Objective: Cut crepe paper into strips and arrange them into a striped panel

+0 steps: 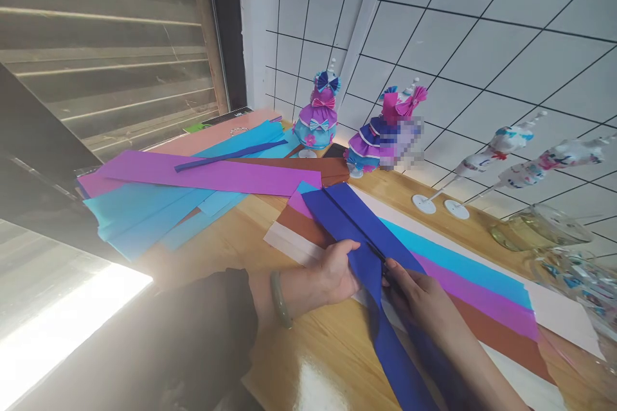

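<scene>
A dark blue paper strip (332, 210) lies lengthwise before me, split along its middle, with one part hanging toward the table's near edge. My left hand (340, 270) is at its left edge, fingers under the paper and thumb raised. Dark scissors (378, 253) are in my right hand (409, 289), their blades along the split between the two blue parts. The fingers around the handles are partly hidden. Beneath the blue strip lie layered strips: light blue (457, 257), purple (482, 292), brown (501, 329) and pale paper (569, 321).
More paper, a purple sheet (231, 173) and light blue sheets (135, 212), is piled at left. Two small dress forms in ruffled paper dresses (315, 125) (371, 141) stand behind. Two bare-stand forms (506, 141) (554, 164) and a clear bowl (540, 231) are at right.
</scene>
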Tool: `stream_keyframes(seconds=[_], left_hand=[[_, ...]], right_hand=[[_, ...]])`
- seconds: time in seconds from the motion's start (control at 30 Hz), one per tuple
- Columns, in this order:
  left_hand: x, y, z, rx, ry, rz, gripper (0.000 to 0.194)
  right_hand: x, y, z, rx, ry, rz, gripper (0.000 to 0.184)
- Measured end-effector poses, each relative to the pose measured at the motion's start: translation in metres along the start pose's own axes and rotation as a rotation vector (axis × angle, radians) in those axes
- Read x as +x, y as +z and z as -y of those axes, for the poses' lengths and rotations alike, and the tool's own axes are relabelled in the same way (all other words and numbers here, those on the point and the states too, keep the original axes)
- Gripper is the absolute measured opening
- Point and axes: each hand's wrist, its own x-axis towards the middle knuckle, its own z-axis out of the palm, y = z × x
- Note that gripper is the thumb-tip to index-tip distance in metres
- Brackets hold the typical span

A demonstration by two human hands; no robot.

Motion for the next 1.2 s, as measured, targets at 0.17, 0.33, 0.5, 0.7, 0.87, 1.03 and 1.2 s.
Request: stream_keyframes(seconds=[0.17,0.33,0.5,0.7,0.87,1.03,1.2], left_hand=[[-0.003,0.002,0.000,-0.048,0.025,0.014,0.011],[-0.004,0.002,0.001,-0.053,0.035,-0.030,0.009],[-0.004,0.003,0.001,-0.039,0.036,-0.025,0.011],[-0.005,0.002,0.001,-0.024,0.038,-0.002,0.011],[-0.001,-0.001,0.002,-0.028,0.028,0.025,0.010],[-0.001,-0.001,0.001,-0.010,0.027,0.026,0.013],[-0.002,-0.001,0.000,0.022,-0.015,0.012,0.011]], right_hand=[[0.001,0.002,0.009,0.036,0.000,0.026,0.050],[0.004,0.003,0.011,0.049,0.046,0.040,0.051],[0.004,0.003,0.010,0.025,0.031,0.042,0.052],[0.008,0.005,0.003,-0.011,-0.028,0.006,0.049],[0.010,0.004,0.000,-0.024,-0.024,0.024,0.050],[0.004,0.004,0.008,-0.051,0.001,0.001,0.052],[-0.015,-0.006,0.005,-0.081,0.004,0.051,0.051]])
